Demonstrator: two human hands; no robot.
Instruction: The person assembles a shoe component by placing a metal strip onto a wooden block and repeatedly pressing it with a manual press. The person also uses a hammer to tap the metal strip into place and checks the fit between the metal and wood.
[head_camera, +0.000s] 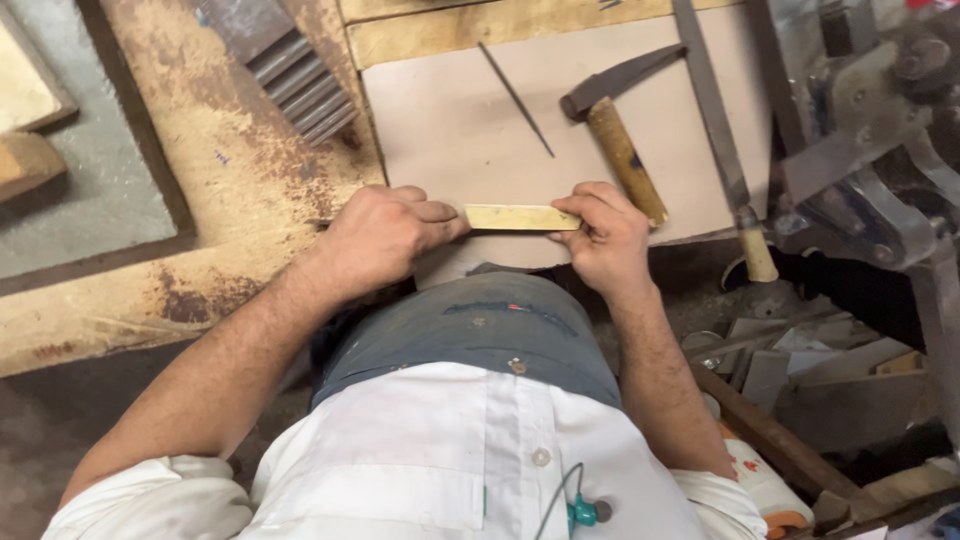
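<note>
A flat yellowish metal strip (520, 217) lies level at the near edge of a pale board (450, 130). My left hand (385, 235) is closed around the strip's left end, fingers curled over it. My right hand (605, 235) pinches the strip's right end from above. A dark point sticks out at the left of my left fist, but what it belongs to is hidden.
A hammer (620, 130) with a wooden handle and a thin needle file (517, 100) lie on the board. A long flat file (715, 120) rests at the right by a metal bench vise (870, 150). Stacked metal plates (295, 75) sit on the rusty bench (230, 170). Scrap pieces lie lower right.
</note>
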